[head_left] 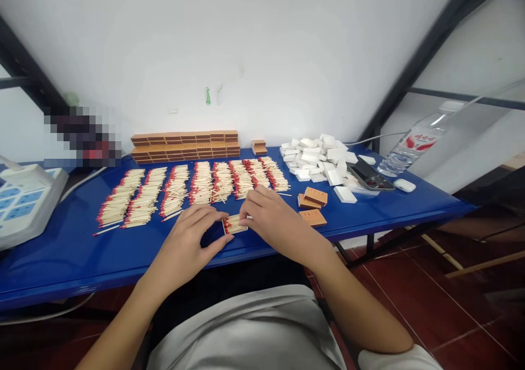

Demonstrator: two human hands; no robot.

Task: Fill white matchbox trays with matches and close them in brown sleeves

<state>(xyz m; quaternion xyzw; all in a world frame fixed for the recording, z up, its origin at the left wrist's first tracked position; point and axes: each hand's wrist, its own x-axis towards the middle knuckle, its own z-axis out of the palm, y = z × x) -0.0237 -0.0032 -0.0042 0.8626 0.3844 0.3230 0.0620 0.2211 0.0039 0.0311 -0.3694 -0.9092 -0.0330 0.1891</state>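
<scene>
A small white matchbox tray (223, 226) filled with red-tipped matches (235, 224) lies on the blue table in front of me. My left hand (192, 236) curves round the tray's left end, thumb on the near side and fingers on the far side. At the tray's right end, the bent fingers of my right hand (268, 214) press together over the matches. What exactly those fingertips pinch is hidden. Beyond my hands, loose matches (200, 183) are spread in several slanting rows. Orange matchbox sleeves (312, 217) lie to the right of my right hand.
Stacked matchboxes (184, 145) line the wall, with a smaller stack (258, 146) beside them. White trays (314, 156) are heaped at the back right, near a dark phone-like device (369, 174), a white mouse-shaped item (404, 185) and a water bottle (418, 140). A power strip (30, 203) sits left.
</scene>
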